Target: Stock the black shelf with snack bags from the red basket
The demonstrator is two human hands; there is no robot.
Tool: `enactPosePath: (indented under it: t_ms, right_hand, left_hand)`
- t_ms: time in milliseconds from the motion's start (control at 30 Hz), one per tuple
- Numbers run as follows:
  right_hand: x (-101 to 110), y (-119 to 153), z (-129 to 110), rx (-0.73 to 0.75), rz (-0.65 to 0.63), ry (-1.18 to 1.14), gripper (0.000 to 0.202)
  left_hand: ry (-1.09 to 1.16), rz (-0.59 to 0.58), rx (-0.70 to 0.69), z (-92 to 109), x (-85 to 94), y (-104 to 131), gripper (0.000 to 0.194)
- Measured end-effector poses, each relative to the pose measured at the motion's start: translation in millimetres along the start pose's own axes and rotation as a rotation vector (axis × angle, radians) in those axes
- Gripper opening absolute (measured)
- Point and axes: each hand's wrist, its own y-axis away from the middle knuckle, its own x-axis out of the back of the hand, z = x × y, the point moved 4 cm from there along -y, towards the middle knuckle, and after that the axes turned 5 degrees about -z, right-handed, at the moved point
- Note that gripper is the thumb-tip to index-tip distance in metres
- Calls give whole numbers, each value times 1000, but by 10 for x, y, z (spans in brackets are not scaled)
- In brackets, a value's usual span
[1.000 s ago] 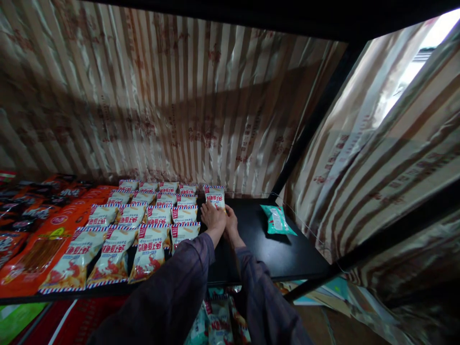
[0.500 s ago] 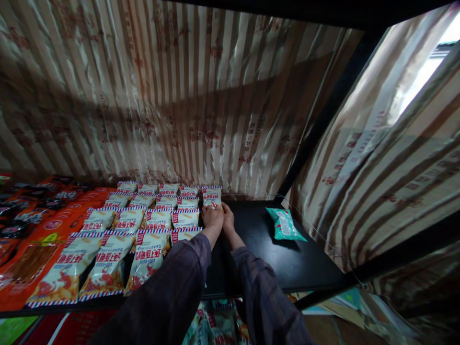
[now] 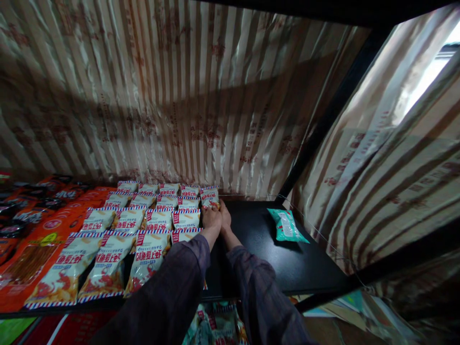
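Bag at the hands: this white snack bag (image 3: 209, 195) is at the back of the black shelf (image 3: 258, 254), just right of the back row, printed front outward, apparently to line up with it.
White rows: the other white snack bags (image 3: 148, 254) stand in four columns, overlapping front to back, probably so each label shows and space is saved.
Left hand: the left hand (image 3: 212, 219) is at the bag's lower end, fingers curled; how firmly they close is hidden.
Right hand: the right hand (image 3: 225, 216) is close against the left, fingers reaching the bag's right edge, perhaps steadying it; its opening cannot be told.
Green packet: the green packet (image 3: 287, 226) lies alone on the right, well apart from both hands.
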Motion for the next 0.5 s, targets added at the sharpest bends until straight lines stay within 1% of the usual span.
enactPosePath:
  t_ms: [67,133,300,500]
  right_hand:
    - [-10,19,-24,19,-10,175,49]
    - [-23,41,-19,51,11,246,52]
    - [-71,69,46,153,40,201,56]
    - [-83,33,98,133,9,140,56]
  left_hand:
    - [76,18,-9,33,39,47,29]
    - [142,31,-29,57,67,85,29]
    - [285,46,-88,85,107,130,30]
    - [416,0,-194,145,123,144,28]
